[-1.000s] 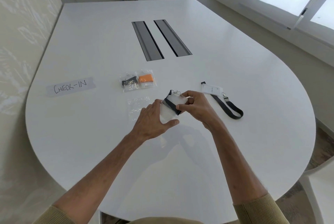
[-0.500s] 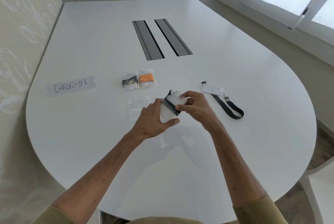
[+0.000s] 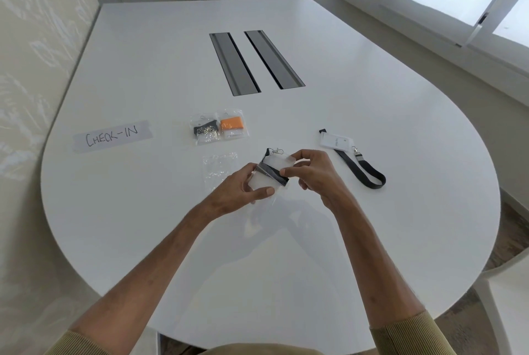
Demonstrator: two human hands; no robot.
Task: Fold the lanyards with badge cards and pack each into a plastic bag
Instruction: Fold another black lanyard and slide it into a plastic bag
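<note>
**White bench, one lanyard bundle held in both hands**

White and rounded at its near end, the bench [image 3: 315, 254] stands in a bright room with windows along the far right. Above its middle, both hands hold a white badge card [image 3: 276, 167]. A black lanyard strap [image 3: 272, 175] is wrapped across the card, and a metal clip [image 3: 277, 151] sticks out at its far end. The left hand [image 3: 243, 191] grips the card's near end, thumb in front and fingers curled behind. The right hand [image 3: 312, 174] pinches its right edge between thumb and fingertips. Whether clear film already covers the card cannot be told.

Just left of the hands, an empty clear plastic bag [image 3: 219, 168] lies flat. Beyond it two packed bags touch side by side, the black-lanyard bag [image 3: 204, 130] on the left and the orange-lanyard bag [image 3: 232, 125] on the right. Right of the hands lies an unfolded black lanyard [image 3: 367, 174] clipped to a second white card [image 3: 335, 141]. At the left is a grey tape strip [image 3: 111, 137] lettered CHECK-IN. Farther back are two grey slots [image 3: 234, 62].
</note>
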